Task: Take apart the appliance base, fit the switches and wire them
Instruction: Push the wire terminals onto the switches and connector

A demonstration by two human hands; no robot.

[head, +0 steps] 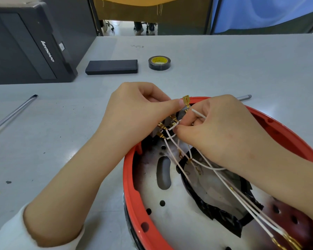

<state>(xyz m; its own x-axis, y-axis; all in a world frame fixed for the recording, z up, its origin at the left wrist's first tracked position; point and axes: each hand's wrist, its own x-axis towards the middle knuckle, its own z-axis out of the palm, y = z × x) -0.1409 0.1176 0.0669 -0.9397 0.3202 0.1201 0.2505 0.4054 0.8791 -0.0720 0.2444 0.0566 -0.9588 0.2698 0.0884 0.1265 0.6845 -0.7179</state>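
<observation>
Wiring stage, looks like; a brass spade terminal [186, 101] is being pinched by the left hand [137, 112] over the red base [278, 127]; thin floppy white wires [172, 130] are being pinched by the right hand [222, 134]; best gripped at the stiff crimp, not the insulation.

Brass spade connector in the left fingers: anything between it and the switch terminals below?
Partly. The brass spade connector sits above the switch block; the right hand and white wires it pinches crowd that gap. The left hand pinches the connector. Free terminals cannot be made out.
</observation>
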